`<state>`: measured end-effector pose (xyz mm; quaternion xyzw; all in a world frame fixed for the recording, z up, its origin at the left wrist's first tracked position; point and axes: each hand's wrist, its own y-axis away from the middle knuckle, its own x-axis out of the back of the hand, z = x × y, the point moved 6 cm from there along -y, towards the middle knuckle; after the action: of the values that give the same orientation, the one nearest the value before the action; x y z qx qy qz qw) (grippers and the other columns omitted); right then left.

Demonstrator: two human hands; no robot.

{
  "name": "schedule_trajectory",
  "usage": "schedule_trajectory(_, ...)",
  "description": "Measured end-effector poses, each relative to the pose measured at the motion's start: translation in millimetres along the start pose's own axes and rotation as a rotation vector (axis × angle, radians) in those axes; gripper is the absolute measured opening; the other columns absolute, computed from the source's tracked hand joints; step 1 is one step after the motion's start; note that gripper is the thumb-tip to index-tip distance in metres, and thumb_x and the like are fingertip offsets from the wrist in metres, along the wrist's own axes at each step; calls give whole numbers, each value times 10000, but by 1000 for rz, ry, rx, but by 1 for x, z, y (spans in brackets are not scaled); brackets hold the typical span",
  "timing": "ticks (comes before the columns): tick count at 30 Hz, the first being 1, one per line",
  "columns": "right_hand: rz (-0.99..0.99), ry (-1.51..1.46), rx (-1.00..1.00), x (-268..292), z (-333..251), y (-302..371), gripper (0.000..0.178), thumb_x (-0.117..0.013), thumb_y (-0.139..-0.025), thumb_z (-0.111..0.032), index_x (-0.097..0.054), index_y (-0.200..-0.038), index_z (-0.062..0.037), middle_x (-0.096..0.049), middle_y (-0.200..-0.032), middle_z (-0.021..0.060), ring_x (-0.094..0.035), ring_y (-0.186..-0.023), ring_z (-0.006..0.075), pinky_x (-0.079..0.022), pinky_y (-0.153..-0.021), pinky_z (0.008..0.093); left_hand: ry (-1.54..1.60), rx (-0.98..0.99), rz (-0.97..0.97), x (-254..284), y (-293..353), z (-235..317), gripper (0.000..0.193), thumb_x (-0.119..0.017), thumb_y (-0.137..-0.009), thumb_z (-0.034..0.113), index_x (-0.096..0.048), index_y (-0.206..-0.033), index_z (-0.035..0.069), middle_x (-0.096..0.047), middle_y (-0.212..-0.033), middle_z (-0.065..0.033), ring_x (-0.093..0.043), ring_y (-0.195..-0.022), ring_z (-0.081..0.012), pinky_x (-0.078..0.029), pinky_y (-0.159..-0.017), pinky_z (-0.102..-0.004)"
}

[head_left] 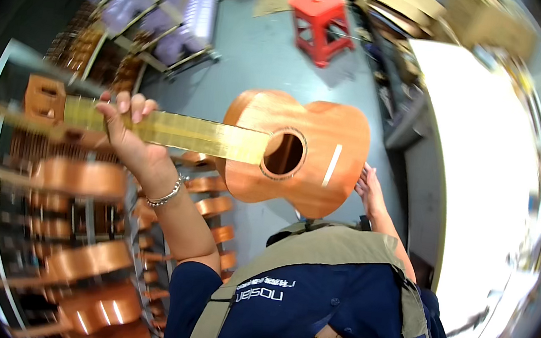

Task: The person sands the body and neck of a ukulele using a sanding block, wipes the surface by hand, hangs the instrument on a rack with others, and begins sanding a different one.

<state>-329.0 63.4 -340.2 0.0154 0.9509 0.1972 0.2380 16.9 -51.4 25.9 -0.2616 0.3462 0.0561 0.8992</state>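
An unstrung wooden ukulele (335, 126) is held in front of my body, its sound hole facing up. Yellow tape (201, 136) covers the fingerboard, and a pale bare strip (331, 165) crosses the top beyond the sound hole. My left hand (132, 123) is closed around the neck near the brown headstock (45, 99), with its fingertips showing over the far side. At the tail end, my right hand (370, 188) grips the edge of the body; part of its grip is hidden behind the wood.
Racks on the left hold several ukulele bodies (97, 259). A cart (193, 57) carrying purple-wrapped goods stands at the far left. A red plastic stool (319, 24) is on the grey floor ahead. Along the right runs a long white-topped bench (474, 192), with cardboard (403, 4) beyond it.
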Motion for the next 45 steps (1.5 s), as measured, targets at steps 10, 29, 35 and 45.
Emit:
schedule_trajectory(10, 606, -563, 397, 213, -82, 132, 723, -337, -916, -584, -302, -1390, -39, -369, -1406, 95, -385, -1253, 220, -323, -1032, 345, 310, 316, -215, -201, 110, -223, 204, -549, -917, 256, -494, -965, 65, -470, -755, -21, -480, -730, -138, -455, -763, -281)
schedule_trajectory(29, 895, -698, 796, 271, -163, 197, 816, -92, -878, -658, -183, -1425, -60, -324, -1418, 123, -358, -1287, 256, -335, -1046, 411, -83, 835, -502, -349, 196, -465, 407, -463, -949, 333, -365, -1171, 6, -502, -1076, -139, -506, -1063, -270, -439, -945, -434)
schedule_trajectory(35, 1103, -713, 755, 281, -141, 206, 841, -68, -870, -665, -213, -1418, -45, -364, -1393, 144, -377, -1277, 262, -328, -1052, 401, -81, 955, -609, -377, 216, -495, 419, -449, -957, 317, -362, -1194, -17, -501, -1101, -165, -508, -1067, -296, -434, -945, -439)
schedule_trajectory(45, 1136, -970, 890, 292, -101, 240, 820, -106, -885, -660, -249, -1407, -45, -390, -1381, 132, -393, -1263, 250, -355, -1025, 391, 68, 964, -850, -435, 288, -454, 414, -431, -965, 328, -379, -1200, -9, -551, -1040, -167, -523, -1044, -275, -427, -925, -414)
